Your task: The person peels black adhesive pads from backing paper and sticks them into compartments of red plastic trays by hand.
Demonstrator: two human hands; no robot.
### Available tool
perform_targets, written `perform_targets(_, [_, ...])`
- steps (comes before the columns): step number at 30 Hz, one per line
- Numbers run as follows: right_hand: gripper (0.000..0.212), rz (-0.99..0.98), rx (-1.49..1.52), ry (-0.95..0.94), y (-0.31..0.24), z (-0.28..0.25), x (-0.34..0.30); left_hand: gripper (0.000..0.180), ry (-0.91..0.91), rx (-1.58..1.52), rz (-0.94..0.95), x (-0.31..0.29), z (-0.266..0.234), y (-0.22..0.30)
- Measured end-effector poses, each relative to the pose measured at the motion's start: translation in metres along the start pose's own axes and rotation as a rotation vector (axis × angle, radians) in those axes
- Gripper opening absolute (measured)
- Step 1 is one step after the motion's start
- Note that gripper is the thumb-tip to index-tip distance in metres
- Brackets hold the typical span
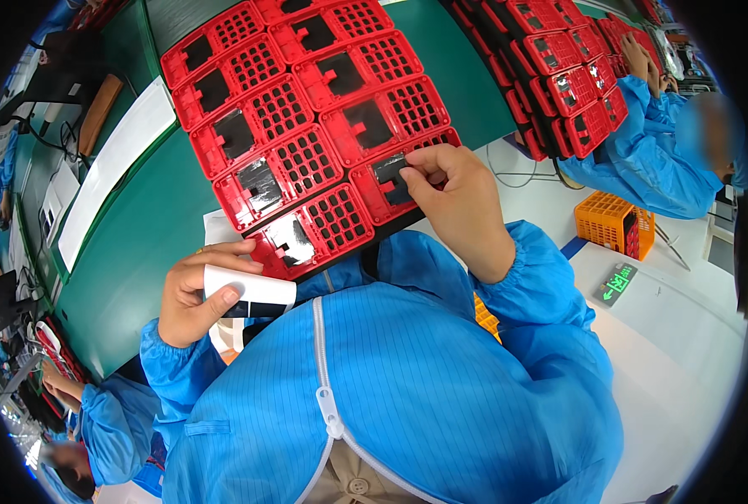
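My left hand (187,298) is closed around a curled white backing sheet (254,286) with black patches on its lower edge, beside the near left corner of the red panels. Over the near right panel is my right hand (466,206), thumb and forefinger pinched at the edge of a glossy black film (391,175). This film lies on a red plastic panel (372,200) with a honeycomb grille, partly hidden by my fingers. Other red panels (283,164) lie in two columns on a black tray, each with a dark or shiny film patch beside its grille.
A green worktable (126,294) extends left, with a long white strip (113,172) on it. Stacked trays of red panels (550,76) stand at the right, near a co-worker's blue sleeve (664,172). An orange crate (601,220) sits below; another co-worker (113,420) is at lower left.
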State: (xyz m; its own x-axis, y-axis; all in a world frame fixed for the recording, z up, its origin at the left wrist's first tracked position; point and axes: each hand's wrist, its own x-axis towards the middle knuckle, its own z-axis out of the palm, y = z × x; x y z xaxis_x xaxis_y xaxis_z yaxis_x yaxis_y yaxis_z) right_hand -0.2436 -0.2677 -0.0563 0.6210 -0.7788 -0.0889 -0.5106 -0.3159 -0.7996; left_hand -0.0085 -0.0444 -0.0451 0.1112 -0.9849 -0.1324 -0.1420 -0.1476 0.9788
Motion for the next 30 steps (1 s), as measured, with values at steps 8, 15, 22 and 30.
perform_targets(8, [0.011, -0.226, -0.160, 0.196, 0.002, 0.005, -0.003, 0.019, 0.001, 0.004, 0.024, 0.000, 0.001, -0.002])
perform_targets(15, [0.018, -0.281, -0.270, 0.184, 0.001, 0.007, -0.010, 0.019, -0.001, 0.004, 0.029, -0.001, 0.000, -0.001])
perform_targets(22, [0.021, -0.401, -0.402, 0.264, 0.000, 0.007, -0.015, 0.018, 0.008, 0.015, 0.037, -0.002, 0.001, 0.000])
perform_targets(30, [0.024, -0.344, -0.382, 0.217, 0.006, 0.003, -0.017, 0.017, 0.030, 0.016, 0.065, -0.004, 0.001, 0.001])
